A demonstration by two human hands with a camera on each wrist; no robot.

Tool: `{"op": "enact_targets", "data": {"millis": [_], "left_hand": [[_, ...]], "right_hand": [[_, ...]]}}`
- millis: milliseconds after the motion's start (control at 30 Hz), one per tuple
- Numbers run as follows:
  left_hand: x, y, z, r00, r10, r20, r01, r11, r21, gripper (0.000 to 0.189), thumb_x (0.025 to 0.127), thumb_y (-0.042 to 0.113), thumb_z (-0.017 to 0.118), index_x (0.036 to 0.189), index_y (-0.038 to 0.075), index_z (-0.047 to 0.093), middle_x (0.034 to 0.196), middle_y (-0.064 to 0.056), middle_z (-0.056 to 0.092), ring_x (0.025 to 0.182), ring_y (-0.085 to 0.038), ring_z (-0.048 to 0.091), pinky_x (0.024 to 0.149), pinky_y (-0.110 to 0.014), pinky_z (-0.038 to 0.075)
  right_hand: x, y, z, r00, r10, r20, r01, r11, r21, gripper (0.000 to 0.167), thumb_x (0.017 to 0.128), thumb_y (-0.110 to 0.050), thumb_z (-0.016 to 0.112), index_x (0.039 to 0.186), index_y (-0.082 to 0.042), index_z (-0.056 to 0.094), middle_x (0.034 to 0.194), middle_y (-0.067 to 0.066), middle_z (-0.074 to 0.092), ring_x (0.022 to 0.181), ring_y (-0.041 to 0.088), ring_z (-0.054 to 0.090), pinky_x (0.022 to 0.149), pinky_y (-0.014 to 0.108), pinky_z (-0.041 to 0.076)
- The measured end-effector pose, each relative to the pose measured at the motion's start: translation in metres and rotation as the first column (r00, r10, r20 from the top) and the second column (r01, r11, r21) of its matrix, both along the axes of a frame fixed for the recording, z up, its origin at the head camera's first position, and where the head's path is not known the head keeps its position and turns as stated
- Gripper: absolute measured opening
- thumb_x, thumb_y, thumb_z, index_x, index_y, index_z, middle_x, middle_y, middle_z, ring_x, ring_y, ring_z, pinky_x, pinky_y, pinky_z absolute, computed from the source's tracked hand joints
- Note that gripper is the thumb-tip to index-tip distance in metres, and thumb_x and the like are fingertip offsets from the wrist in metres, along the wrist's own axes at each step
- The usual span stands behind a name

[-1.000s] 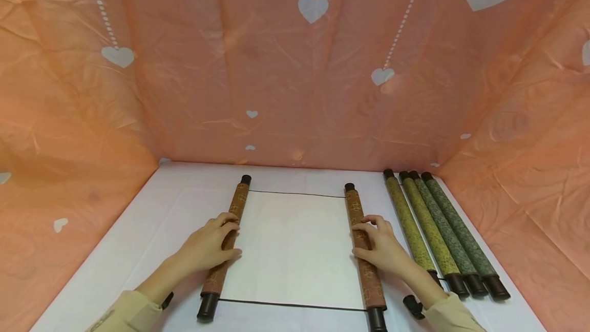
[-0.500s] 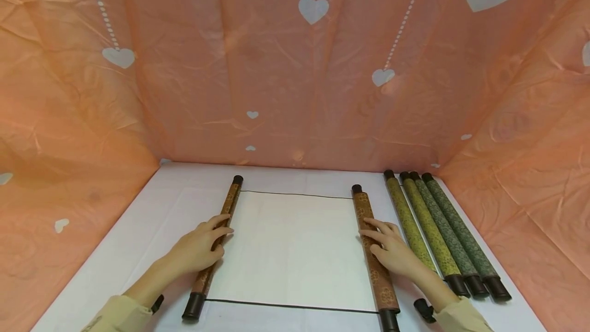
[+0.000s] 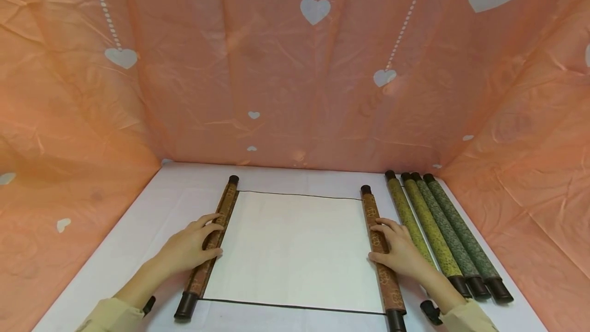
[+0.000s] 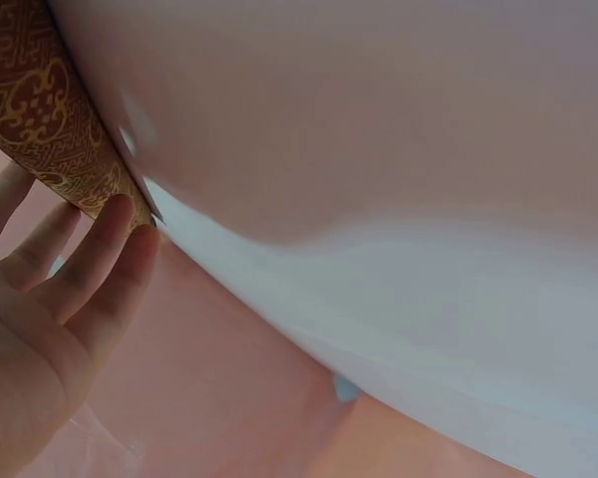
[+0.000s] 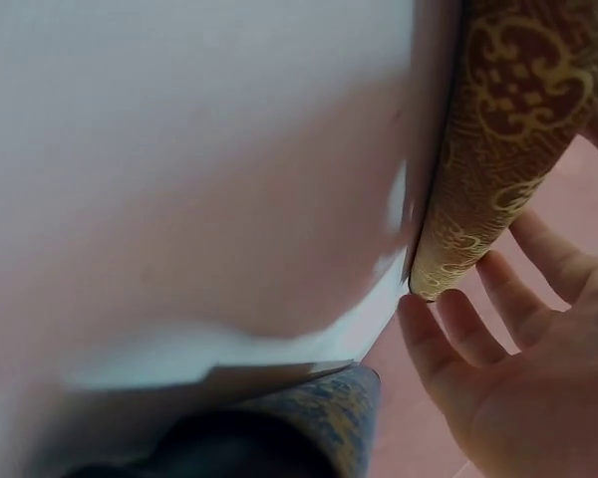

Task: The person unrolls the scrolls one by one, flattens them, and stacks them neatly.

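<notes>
A brown scroll with gold patterning lies partly unrolled, its blank whitish sheet (image 3: 295,250) bordered by thin dark lines. My left hand (image 3: 182,250) grips its left roll (image 3: 227,200), fingers over the top and thumb on the sheet side. On the other side, my right hand (image 3: 400,252) holds the right roll (image 3: 391,291) between thumb and fingers. Black knobs cap both rolls. In the left wrist view the patterned roll (image 4: 40,110) rests against the fingers (image 4: 110,249). The right wrist view has the other roll (image 5: 523,90) beside the fingers (image 5: 463,334).
Several rolled scrolls lie side by side at the right: yellow-green ones (image 3: 433,227) and dark green ones (image 3: 465,234), black-capped. The nearest is close to my right forearm. An orange cloth with white hearts (image 3: 295,81) encloses the white tabletop (image 3: 189,183).
The two rolls have moved apart, the left one leftward and the right one rightward, with my hands. More blank sheet shows between them. The green scrolls have stayed put.
</notes>
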State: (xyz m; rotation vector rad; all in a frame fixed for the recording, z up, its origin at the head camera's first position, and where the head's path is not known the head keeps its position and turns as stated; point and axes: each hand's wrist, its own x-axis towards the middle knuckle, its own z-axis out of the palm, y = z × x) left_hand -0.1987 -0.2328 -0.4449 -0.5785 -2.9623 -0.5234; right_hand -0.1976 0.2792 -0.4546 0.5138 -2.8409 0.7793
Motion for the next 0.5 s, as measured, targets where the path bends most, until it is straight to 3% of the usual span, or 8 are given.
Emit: {"op": "enact_targets", "data": {"millis": [133,400,500], "left_hand": [[-0.001,-0.004,0.0,1.0,0.01,-0.018,-0.01,1.0,0.005,0.06,0.082,0.033,0.088,0.132,0.007,0.067,0.152,-0.019,0.05,0.126,-0.048,0.057,0.072,-0.058,0.057],[-0.001,-0.012,-0.002,0.999,0.007,-0.04,-0.006,1.0,0.031,0.054,0.084,0.018,0.083,0.133,0.003,0.066,0.146,-0.023,0.052,0.124,-0.049,0.058,0.069,-0.057,0.058],[-0.001,-0.014,-0.004,0.999,0.005,-0.041,-0.004,0.999,0.039,0.053,0.085,0.014,0.078,0.134,0.003,0.066,0.147,-0.023,0.052,0.122,-0.047,0.059,0.065,-0.051,0.057]], "right_hand": [[0.001,0.003,0.0,1.0,-0.018,-0.005,0.018,1.0,0.004,0.056,0.082,-0.013,0.087,0.132,0.0,0.066,0.149,0.025,0.049,0.122,0.043,0.046,0.09,0.057,0.046],[0.002,0.012,0.001,0.996,-0.037,0.079,0.041,0.998,-0.043,0.053,0.085,-0.006,0.078,0.136,0.0,0.064,0.149,0.03,0.045,0.1,0.031,0.059,0.074,0.042,0.046],[0.003,0.015,0.0,0.994,-0.045,0.098,0.049,0.998,-0.036,0.052,0.087,-0.006,0.074,0.138,-0.001,0.063,0.149,0.032,0.043,0.104,0.036,0.06,0.075,0.043,0.047]]}}
